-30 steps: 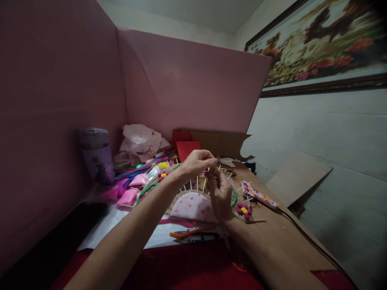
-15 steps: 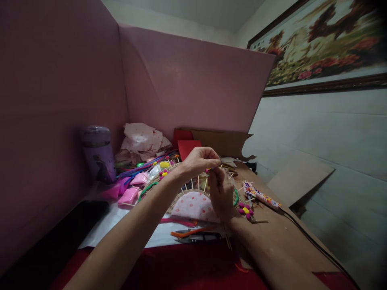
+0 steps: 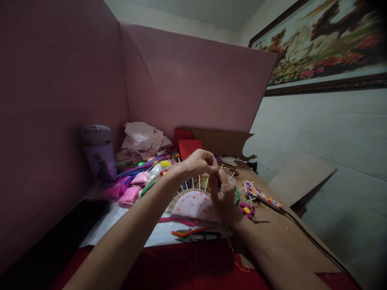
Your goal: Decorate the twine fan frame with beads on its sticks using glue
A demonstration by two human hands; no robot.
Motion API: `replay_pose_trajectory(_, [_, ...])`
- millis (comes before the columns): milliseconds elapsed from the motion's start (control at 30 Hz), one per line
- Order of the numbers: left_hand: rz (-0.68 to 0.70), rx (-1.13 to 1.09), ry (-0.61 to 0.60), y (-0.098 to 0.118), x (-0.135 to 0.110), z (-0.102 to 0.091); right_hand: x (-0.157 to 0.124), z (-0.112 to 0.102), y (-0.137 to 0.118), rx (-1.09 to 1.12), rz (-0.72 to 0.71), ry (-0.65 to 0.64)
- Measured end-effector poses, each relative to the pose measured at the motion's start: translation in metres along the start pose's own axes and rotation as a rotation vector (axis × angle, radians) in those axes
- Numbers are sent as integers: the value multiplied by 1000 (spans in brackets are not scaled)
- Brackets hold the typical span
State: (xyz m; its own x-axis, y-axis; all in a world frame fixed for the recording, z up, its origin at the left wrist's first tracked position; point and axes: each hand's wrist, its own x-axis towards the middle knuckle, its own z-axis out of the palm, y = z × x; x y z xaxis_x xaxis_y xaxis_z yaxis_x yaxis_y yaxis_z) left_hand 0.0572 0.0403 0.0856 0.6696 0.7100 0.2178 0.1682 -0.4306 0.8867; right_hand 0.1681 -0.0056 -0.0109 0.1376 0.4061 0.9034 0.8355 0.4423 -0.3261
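Observation:
My left hand (image 3: pixel 202 162) and my right hand (image 3: pixel 223 187) meet above a half-round woven piece, fingertips touching. Both are closed in a pinch, and what lies between their fingers is hidden. Under them, the woven piece has a dotted pale fabric panel (image 3: pixel 193 204), thin light sticks (image 3: pixel 192 183) fanning outward and green trim (image 3: pixel 147 188) along its side. A clay-like flower with magenta petals and a yellow centre (image 3: pixel 247 210) sits at its right end. Another small flower (image 3: pixel 163 172) is on the left of the arch, partly behind my left forearm.
Thread snips (image 3: pixel 198 237) and an orange fuzzy stem (image 3: pixel 189 232) lie in front. At right is a flower-patterned glue gun (image 3: pixel 263 194) with a black cord. Pink packets (image 3: pixel 130 195), a purple tumbler (image 3: pixel 99 153) and crumpled dotted fabric (image 3: pixel 142 139) stand left, before pink panels (image 3: pixel 193 80).
My left hand has dropped slightly and moved closer to my right fingers. A small magenta-and-yellow bit that showed beside my right fingers is now out of sight.

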Motion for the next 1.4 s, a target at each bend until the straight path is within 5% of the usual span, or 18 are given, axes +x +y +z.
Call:
replay_pose_trajectory(367, [95,-201,-69,-8,3,-1,3,-5,-3,151,131,-61])
replay_pose_trajectory(633, [63,-84,-102,-17,5,-3,3,-4,-1,107,84,-142])
replay_pose_trajectory(867, [26,27,-90,-14,1,-8,6,-4,1,67,30,-57])
replay_pose_trajectory(1067, [5,124,-111,-14,1,-12,10,-9,15,-39,-215,-81])
replay_pose_trajectory(1233, [69,3,25,-8,2,-13,11,-7,17,-62,-115,48])
replay_pose_trajectory(1400, [42,17,18,-6,4,-9,10,-6,17,-83,-104,69])
